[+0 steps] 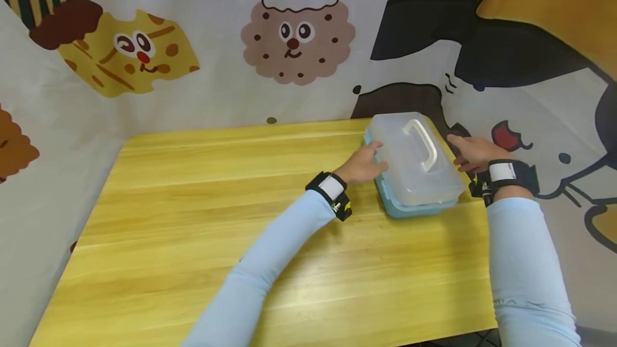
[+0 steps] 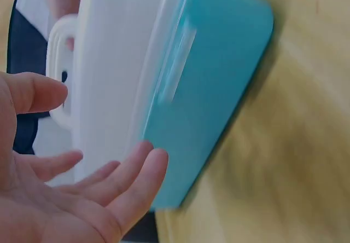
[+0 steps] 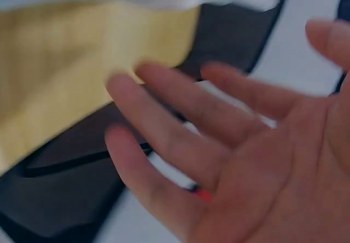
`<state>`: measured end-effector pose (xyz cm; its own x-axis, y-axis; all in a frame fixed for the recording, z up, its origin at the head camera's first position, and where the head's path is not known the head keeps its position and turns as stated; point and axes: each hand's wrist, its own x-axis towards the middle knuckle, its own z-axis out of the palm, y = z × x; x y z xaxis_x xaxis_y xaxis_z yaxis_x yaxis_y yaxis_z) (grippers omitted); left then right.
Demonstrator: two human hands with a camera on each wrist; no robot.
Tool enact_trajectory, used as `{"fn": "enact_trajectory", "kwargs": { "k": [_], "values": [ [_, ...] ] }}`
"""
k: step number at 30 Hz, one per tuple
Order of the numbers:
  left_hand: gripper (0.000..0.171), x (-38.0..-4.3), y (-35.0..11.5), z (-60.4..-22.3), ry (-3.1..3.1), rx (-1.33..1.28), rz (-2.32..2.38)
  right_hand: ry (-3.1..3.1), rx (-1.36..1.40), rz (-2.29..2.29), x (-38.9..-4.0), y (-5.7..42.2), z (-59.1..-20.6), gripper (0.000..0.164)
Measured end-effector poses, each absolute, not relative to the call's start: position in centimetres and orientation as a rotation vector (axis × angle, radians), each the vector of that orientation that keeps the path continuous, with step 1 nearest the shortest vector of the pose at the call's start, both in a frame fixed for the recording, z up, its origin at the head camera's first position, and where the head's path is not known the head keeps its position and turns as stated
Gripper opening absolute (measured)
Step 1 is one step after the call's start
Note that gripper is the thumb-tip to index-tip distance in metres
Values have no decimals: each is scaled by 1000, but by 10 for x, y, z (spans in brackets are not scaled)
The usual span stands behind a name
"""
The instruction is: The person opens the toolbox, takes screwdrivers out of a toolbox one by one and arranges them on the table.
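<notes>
**Lidded box (image 1: pixel 409 170) stands between the left hand (image 1: pixel 362 166) and the right hand (image 1: pixel 476 153)**

The box is right of centre in the head view, near the back edge of a yellow wood-grain table (image 1: pixel 202 202). Its lower part is light blue, and its frosted, see-through lid (image 1: pixel 397 146) is on, with a white handle (image 1: pixel 426 141) raised across the top. In the left wrist view, a pale strip (image 2: pixel 181 65) runs along the upper part of the blue side.

The left hand is at the box's left side, its fingers apart and loosely bent, gripping nothing. Its fingertips overlap the box's edge in the head view; whether they touch it, I cannot tell.

The right hand is just beside the box's right side, towards the right of the frame. In the right wrist view its fingers are spread and gently bent, the palm holds nothing, and a gap separates the fingertips from the pale edge at the top of that picture.

Both arms wear light blue sleeves (image 1: pixel 527 261) and dark wrist straps (image 1: pixel 513 172). Behind the table hangs a white printed cloth (image 1: pixel 207 103), with a cheese figure (image 1: pixel 166 58) at upper left, a biscuit figure (image 1: pixel 299 60) in a spotted hat at top centre, and a large cartoon animal at right.
</notes>
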<state>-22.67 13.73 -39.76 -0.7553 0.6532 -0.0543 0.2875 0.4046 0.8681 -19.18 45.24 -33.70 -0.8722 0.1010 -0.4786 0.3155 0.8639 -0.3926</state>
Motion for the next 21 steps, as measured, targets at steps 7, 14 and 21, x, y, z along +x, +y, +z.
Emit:
{"fn": "enact_trajectory", "kwargs": {
  "k": [7, 14, 21],
  "values": [
    [81, -208, 135, -407, 2235, 760, 1390, 2422, 298, -934, -186, 463, -384, 104],
    [82, -190, 130, -415, 2114, 813, 1409, 2520, 356, -977, -171, 470, -398, 109],
    [82, -186, 106, -418, 2190, 766, 1444, 2593, 294, -1068, -168, 436, -404, 99]
  ]
}}
